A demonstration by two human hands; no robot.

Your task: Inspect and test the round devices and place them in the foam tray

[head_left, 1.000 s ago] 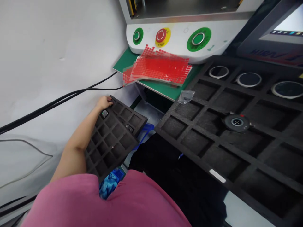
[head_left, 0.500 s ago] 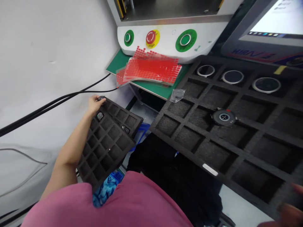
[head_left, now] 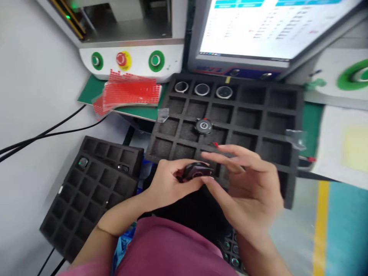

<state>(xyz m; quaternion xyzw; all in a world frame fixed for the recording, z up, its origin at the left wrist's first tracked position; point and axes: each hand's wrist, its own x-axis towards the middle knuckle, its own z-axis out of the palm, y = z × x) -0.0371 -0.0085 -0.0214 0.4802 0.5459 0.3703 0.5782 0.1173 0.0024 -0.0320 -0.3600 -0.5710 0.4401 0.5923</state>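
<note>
My left hand (head_left: 169,182) grips a dark round watch case (head_left: 197,170) between thumb and fingers, above the near edge of the large black foam tray (head_left: 155,151). My right hand (head_left: 253,188) has its fingers spread, with the thumb tip against the case's near right side. A small red sticker piece (head_left: 216,145) shows at the tip of a right finger. Beyond the hands, another watch case (head_left: 204,125) lies back up on the tray, with a red spot at its top edge. Three round watch faces (head_left: 202,89) with light rims sit in the tray's back row.
Red sticker sheets (head_left: 130,92) lie on the green bench, below a machine panel with green buttons and a red stop button (head_left: 121,59). Two stacked foam trays (head_left: 94,184) stand at left. A monitor (head_left: 244,34) is behind the large tray, and papers (head_left: 345,142) lie right.
My left hand has come from the stacked trays to the middle, bringing a watch case. My right hand has moved in from the lower right to meet it. The view has swung right.
</note>
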